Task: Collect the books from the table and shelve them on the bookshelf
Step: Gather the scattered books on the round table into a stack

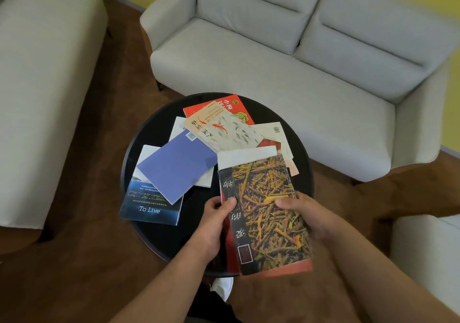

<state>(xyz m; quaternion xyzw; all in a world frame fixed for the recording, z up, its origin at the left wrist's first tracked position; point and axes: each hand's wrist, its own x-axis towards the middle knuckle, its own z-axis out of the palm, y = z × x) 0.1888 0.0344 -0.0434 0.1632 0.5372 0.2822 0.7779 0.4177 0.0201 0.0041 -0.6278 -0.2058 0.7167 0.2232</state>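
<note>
Head view looks down on a round black worktop (149, 133) standing on a brown wood floor (94, 128), with a pale two-seat sofa (298, 48) beyond it and another pale seat (37, 73) to the left. Both hands hold a small stack over the near right part of the worktop: a foliage-cover book (271, 213) in yellow-brown on top, and a red-covered book (286, 270) under it, showing at its left and near edges. The left hand (214, 225) grips the stack's left edge, thumb on the cover and fingers curled beneath. The right hand (306, 218) grips the right edge, thumb laid across the foliage. Other books lie scattered and overlapping on the worktop: a blue "To Live" book (149, 208) at the near left, a violet book (174, 168) partly over it, a beige fish-print book (224, 131) farther back, a red book with yellow print (236, 106) beneath that, and a cream book (273, 131) at the right.
</note>
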